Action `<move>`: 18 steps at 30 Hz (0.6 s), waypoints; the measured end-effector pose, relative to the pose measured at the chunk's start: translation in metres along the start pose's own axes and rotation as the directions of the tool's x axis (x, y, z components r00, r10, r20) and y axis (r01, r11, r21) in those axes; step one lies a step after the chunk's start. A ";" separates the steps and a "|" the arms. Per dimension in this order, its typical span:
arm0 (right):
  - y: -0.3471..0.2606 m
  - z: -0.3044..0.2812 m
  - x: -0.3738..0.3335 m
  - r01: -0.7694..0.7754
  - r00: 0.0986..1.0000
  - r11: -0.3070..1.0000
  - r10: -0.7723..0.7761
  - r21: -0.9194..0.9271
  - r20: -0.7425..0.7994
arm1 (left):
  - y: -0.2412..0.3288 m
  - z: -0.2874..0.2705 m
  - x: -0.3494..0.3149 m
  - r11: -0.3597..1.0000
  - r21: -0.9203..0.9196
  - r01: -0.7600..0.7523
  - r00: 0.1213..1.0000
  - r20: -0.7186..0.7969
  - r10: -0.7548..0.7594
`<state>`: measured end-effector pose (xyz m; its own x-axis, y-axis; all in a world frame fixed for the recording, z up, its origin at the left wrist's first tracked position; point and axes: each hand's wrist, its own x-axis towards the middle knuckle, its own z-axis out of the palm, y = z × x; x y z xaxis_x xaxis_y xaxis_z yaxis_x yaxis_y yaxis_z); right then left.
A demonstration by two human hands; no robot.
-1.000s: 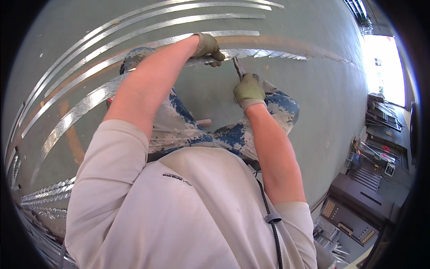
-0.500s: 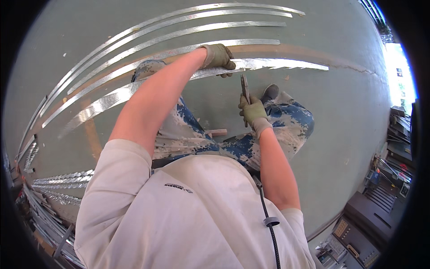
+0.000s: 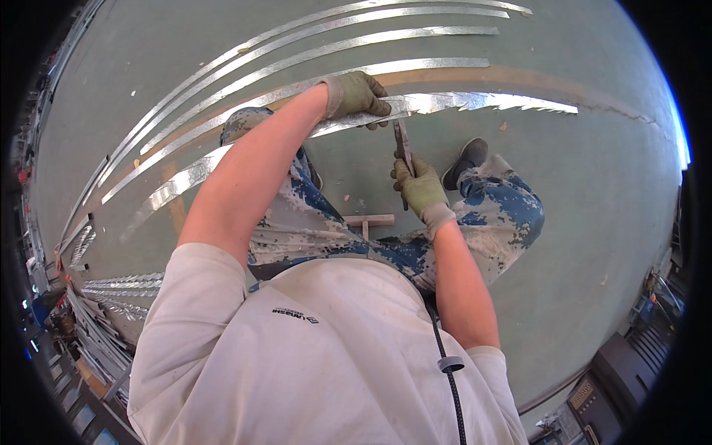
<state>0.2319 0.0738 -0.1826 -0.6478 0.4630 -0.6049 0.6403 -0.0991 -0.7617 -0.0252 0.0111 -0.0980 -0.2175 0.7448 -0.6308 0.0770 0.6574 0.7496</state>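
Note:
A long, shiny metal strip [image 3: 437, 102] crosses in front of me, its right part carrying a row of slanted cuts and teeth along the lower edge. My left hand [image 3: 359, 97], in a green work glove, grips this strip with the fingers closed over its lower edge. Below and to the right, my right hand [image 3: 420, 187], also gloved, is closed round the handles of tin snips [image 3: 402, 142]. The snips point upward, and their tips meet the strip's lower edge just right of my left fingers. Whether the blades are apart there is too small to tell.
Several more metal strips [image 3: 415, 68] lie on the green floor beyond. A small wooden stool [image 3: 377, 220] shows between my legs. Notched strips [image 3: 122, 285] lie at the left, near stacked metal lengths [image 3: 93, 326]. Dark cabinets [image 3: 627, 371] stand at the lower right.
The snips have come up to the strip's lower edge, closer to my left fingers. My left hand keeps its grip, and the whole view has turned somewhat.

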 end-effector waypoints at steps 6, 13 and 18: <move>-0.002 -0.001 0.000 -0.042 0.999 0.999 0.042 0.017 0.028 | -0.003 0.002 0.003 0.995 0.099 0.001 1.000 -0.014 0.001; -0.001 -0.003 0.005 -0.061 0.996 0.989 0.051 0.132 0.077 | -0.002 0.003 0.001 0.995 0.100 0.027 0.999 -0.029 -0.024; -0.003 -0.002 0.007 -0.112 0.991 0.983 0.100 0.148 0.088 | -0.005 0.003 0.004 0.994 0.099 0.039 0.999 -0.029 -0.037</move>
<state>0.2265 0.0795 -0.1839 -0.6146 0.3715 -0.6959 0.6408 -0.2793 -0.7151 -0.0237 0.0107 -0.1051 -0.2481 0.7166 -0.6519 0.1647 0.6943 0.7006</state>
